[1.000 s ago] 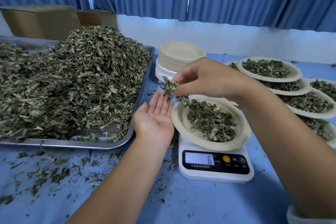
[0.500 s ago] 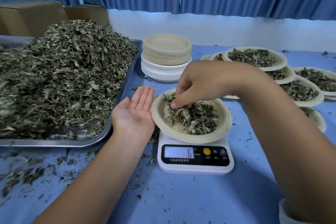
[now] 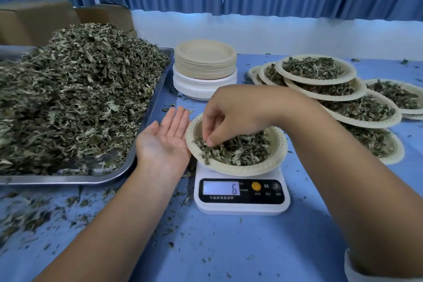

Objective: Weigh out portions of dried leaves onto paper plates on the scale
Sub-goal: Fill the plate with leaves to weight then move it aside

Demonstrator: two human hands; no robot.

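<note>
A white digital scale (image 3: 242,199) stands at the centre of the blue table, its display showing 6. On it sits a beige paper plate (image 3: 278,151) holding a small heap of dried leaves (image 3: 238,150). My right hand (image 3: 231,117) reaches down into the plate, and its fingertips pinch some of the leaves at the plate's left side. My left hand (image 3: 163,142) lies flat and palm up just left of the plate, touching its rim, with nothing in it. A metal tray (image 3: 146,121) at the left holds a big pile of dried leaves (image 3: 75,96).
A stack of unused paper plates (image 3: 204,66) stands behind the scale. Several filled plates (image 3: 320,71) overlap at the right. Cardboard boxes (image 3: 39,20) sit behind the tray. Leaf crumbs (image 3: 36,213) litter the table at the front left. Blue curtains hang at the back.
My right hand carried a pinch of leaves from above my left palm down into the plate and now digs in at its left side. The left hand stays flat; the scale reads 6 throughout.
</note>
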